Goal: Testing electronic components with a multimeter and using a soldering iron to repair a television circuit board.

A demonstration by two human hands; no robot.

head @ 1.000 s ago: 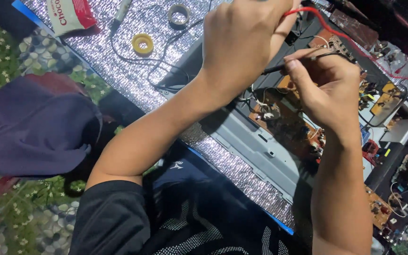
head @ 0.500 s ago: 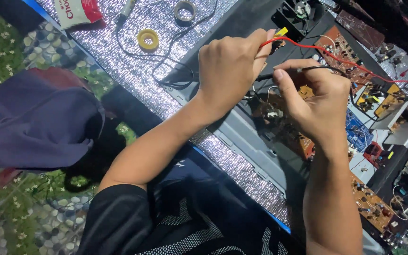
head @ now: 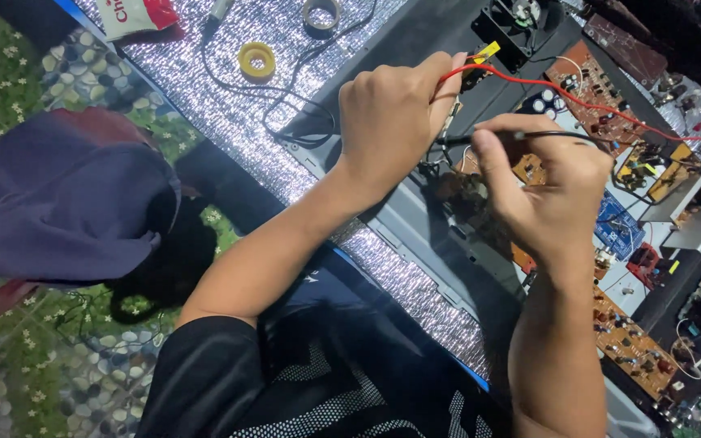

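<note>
My left hand (head: 395, 113) is closed around a red test lead (head: 578, 97) whose red wire runs off to the right. My right hand (head: 549, 191) pinches a black test probe (head: 496, 138) with its black wire trailing right. Both probe tips point down at a brown circuit board (head: 468, 191) inside an opened grey device chassis (head: 415, 219). The tips themselves are hidden behind my fingers.
Yellow tape roll (head: 256, 59) and a grey tape roll (head: 322, 14) lie on the silver foil mat (head: 237, 122). A cooling fan (head: 521, 20) and several loose circuit boards (head: 634, 349) crowd the right. A dark cloth bundle (head: 66, 203) sits at left on patterned flooring.
Both hands have drifted lower and slightly left in view while keeping hold of their probes; the camera shifted, bringing the fan and tape rolls further into view.
</note>
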